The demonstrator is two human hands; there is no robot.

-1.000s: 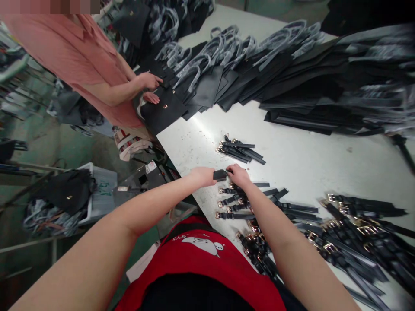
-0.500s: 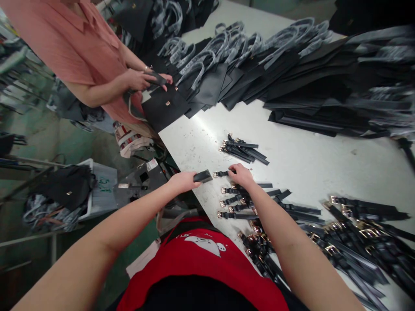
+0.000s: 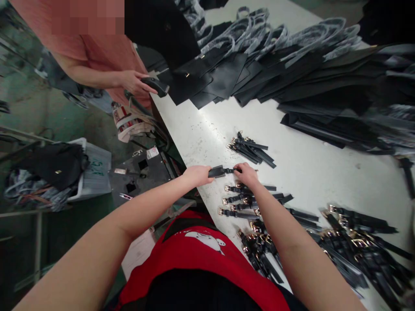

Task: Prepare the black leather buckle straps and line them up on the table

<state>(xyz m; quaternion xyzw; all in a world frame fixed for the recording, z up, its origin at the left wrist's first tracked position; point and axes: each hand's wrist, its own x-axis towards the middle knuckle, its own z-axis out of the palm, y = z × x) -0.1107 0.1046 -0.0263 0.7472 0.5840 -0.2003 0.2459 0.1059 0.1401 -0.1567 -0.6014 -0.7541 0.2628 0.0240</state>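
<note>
My left hand (image 3: 198, 175) is closed around a short, flat black piece (image 3: 216, 171) whose exact kind I cannot make out. My right hand (image 3: 246, 173) pinches a narrow black buckle strap (image 3: 229, 171) just above the table. The strap's buckle end meets the tip of the black piece; whether it is inside or merely against it is too small to tell. More black straps with gold buckles (image 3: 240, 214) lie in rows under my right forearm. A smaller pile of buckle straps (image 3: 251, 149) rests beyond my hands.
Black bag panels with wrapped handles (image 3: 259, 80) cover the back of the white table (image 3: 207, 129). A co-worker's hand (image 3: 134, 82) holds a black tool at the far left corner. Heaped buckle straps (image 3: 366, 250) lie at right. A filled grey bin (image 3: 97, 172) stands left.
My left hand has moved right, bringing the black piece up to the strap's buckle end. The co-worker has lifted a black bag panel. The view has shifted slightly.
</note>
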